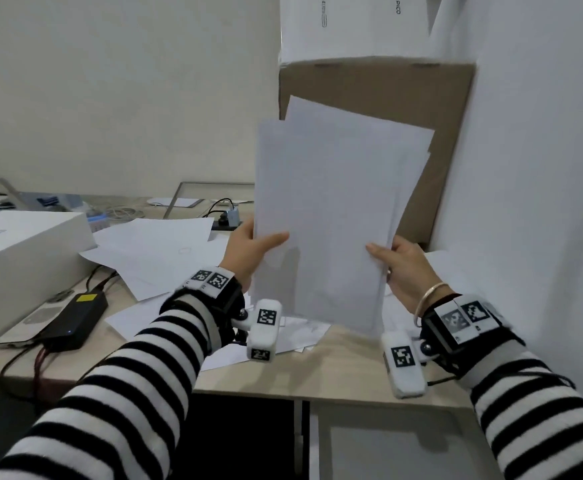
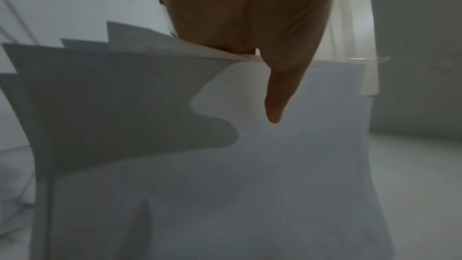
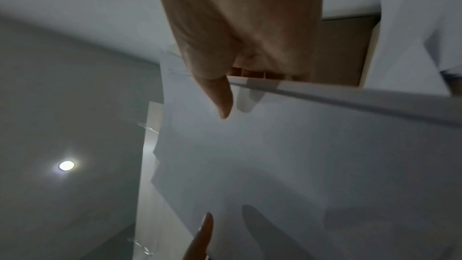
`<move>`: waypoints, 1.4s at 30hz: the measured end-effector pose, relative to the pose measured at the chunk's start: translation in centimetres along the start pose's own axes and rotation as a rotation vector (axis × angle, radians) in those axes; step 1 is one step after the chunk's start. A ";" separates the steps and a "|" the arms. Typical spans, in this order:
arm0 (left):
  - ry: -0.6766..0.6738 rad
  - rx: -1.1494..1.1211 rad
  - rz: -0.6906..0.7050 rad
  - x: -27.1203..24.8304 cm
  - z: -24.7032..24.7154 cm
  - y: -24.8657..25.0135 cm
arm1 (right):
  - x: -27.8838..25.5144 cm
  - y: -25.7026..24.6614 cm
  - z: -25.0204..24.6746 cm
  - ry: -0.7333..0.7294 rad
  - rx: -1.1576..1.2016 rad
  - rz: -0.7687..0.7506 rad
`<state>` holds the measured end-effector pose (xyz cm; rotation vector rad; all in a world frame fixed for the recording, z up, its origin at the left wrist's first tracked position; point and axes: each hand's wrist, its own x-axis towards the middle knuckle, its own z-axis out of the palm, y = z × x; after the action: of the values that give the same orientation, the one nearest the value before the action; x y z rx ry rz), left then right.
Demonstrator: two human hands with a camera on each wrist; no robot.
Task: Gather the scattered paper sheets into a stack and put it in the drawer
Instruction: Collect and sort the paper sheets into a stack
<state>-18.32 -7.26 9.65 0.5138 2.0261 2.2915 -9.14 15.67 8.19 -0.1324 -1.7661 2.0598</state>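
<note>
Behind the raised stack of sheets [image 1: 335, 216] the fingers of both hands are hidden in the head view; only the thumbs show on the near face, and how many sheets it holds cannot be made out, since the edges fan unevenly. At the far left a white box [image 1: 23, 258] sits on the table [image 1: 335, 375], with a black power adapter [image 1: 75, 320] just beside its near corner. Loose sheets [image 1: 151, 251] lie scattered on the table between the box and the hands, some partly covered by the left forearm. The left hand [image 1: 248, 251] pinches the stack's lower left edge, thumb pressed flat on the front; the left wrist view shows that thumb [image 2: 277, 96] on the paper and several offset sheet edges behind it. The stack stands nearly upright above the table, tilted slightly right, in front of a brown cardboard box [image 1: 439, 133]. The right hand [image 1: 404, 268] grips the lower right edge likewise, thumb in front. Below the table edge a grey drawer front [image 1: 387, 452] is cut off by the frame.
</note>
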 end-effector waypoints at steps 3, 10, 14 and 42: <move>0.035 0.014 -0.096 -0.8 -0.1 -2.5 | -0.7 1.6 0.1 -0.011 0.011 0.085; -0.031 -0.033 -0.166 -1.2 -0.2 -2.5 | -1.0 1.7 2.2 -0.004 -0.013 0.097; -0.045 -0.071 -0.168 -0.7 -0.1 -1.8 | -0.2 0.8 2.2 0.051 -0.030 0.038; -0.244 0.055 -0.420 -0.2 5.7 -5.8 | -2.7 2.8 -7.0 0.160 -0.524 0.236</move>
<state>-17.72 -1.03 4.47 0.3126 1.8705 1.8398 -5.06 20.83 3.63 -0.6662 -2.2269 1.6213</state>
